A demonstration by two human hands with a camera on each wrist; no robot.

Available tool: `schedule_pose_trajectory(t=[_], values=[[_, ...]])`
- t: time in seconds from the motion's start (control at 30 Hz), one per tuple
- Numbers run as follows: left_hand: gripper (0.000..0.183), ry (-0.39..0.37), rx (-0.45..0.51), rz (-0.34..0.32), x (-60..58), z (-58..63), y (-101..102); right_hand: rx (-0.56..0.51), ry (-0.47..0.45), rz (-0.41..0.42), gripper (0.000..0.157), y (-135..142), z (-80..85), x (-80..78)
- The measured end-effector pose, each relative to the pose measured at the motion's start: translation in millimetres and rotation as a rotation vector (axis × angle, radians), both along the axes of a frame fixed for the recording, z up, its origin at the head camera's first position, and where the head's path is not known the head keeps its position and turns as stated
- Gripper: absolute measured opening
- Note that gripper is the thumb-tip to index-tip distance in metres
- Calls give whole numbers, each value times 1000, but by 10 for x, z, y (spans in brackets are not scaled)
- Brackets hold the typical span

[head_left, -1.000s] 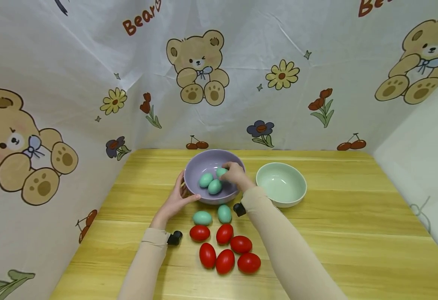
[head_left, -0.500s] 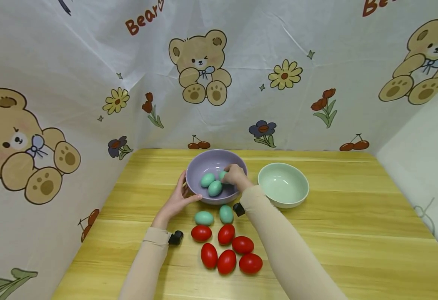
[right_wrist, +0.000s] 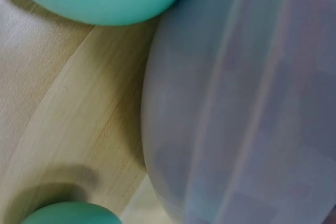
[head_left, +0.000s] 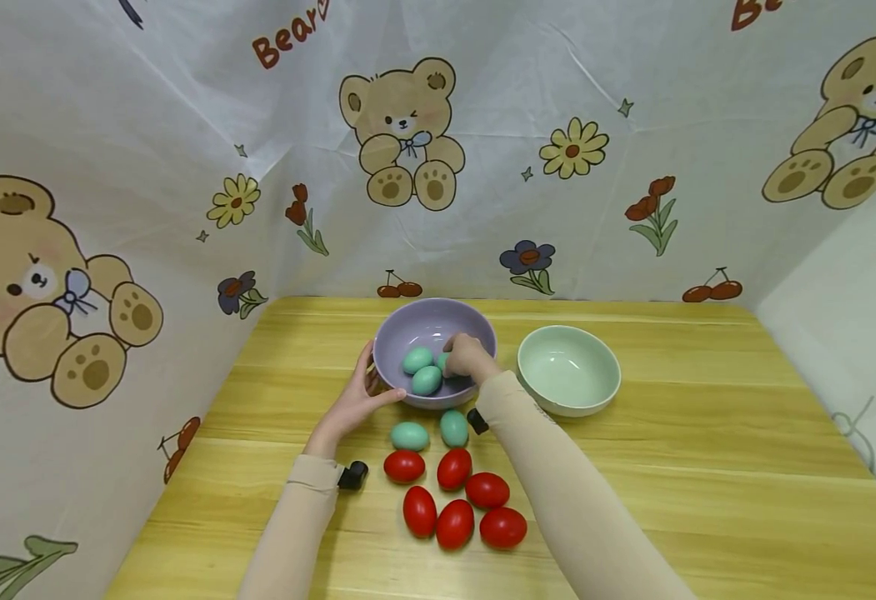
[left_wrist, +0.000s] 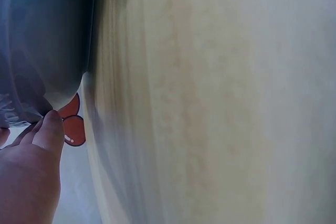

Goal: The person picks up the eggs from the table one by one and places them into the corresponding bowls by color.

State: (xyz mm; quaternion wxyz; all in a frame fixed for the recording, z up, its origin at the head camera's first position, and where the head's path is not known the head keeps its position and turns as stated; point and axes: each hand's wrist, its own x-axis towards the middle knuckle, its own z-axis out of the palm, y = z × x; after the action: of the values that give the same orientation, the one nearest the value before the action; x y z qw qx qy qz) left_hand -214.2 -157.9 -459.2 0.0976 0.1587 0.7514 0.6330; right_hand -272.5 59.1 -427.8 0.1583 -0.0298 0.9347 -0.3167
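- Head view: the left hand (head_left: pixel 353 402) steadies the purple bowl (head_left: pixel 438 321), its thumb at the near rim and its fingers bent round the outer wall on the left side.
- The right hand (head_left: pixel 471 358) reaches inside the same bowl, its fingers curled down on a teal egg (head_left: pixel 443 363), pinching it low in the bowl; the hand covers part of that egg, so the fingertips are mostly hidden.
- Two more teal eggs, an upper one (head_left: pixel 417 360) and a lower one (head_left: pixel 427 381), lie just left of the held egg in the purple bowl.
- On the wooden table (head_left: pixel 708 433), two loose teal eggs lie just in front of the bowl: one on its side (head_left: pixel 410 437), the other pointing toward the bowl (head_left: pixel 454 428).
- Nearer the person, six red eggs (head_left: pixel 456 524) lie in a loose cluster between the forearms.
- A pale green bowl (head_left: pixel 568 371) stands just right of the purple bowl, with a bear-print cloth (head_left: pixel 483 225) behind.
- Left wrist view: the left hand's fingertips touch the bowl's outer wall.
- Right wrist view: the bowl's curved wall fills the right part, with two teal eggs beside it.
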Motion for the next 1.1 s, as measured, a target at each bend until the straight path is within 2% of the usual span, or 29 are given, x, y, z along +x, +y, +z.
schedule_pose_trajectory(t=[0.2, 0.3, 0.67, 0.83, 0.93, 1.0, 1.1], values=[[101, -11, -3, 3, -3, -8, 8, 6, -3, -10, 49, 1, 6, 7], [101, -9, -6, 5, -6, -14, 8, -35, 14, -33, 53, 14, 1, 12], [100, -6, 2, -3, 1, -22, 8, -491, 111, -102, 50, 118, -36, 72], [100, -3, 9, -6, 8, -17, 8, -703, 92, -138, 52, 176, -20, 118], [100, -2, 7, -5, 13, -19, 1, -814, 69, -151, 52, 201, 50, 222], [100, 0, -1, 8, -20, -94, -18, -870, 63, -163, 51, 214, 99, 309], [101, 2, 11, 9, -35, -123, -23, -942, 86, -184, 50, 234, 116, 422]])
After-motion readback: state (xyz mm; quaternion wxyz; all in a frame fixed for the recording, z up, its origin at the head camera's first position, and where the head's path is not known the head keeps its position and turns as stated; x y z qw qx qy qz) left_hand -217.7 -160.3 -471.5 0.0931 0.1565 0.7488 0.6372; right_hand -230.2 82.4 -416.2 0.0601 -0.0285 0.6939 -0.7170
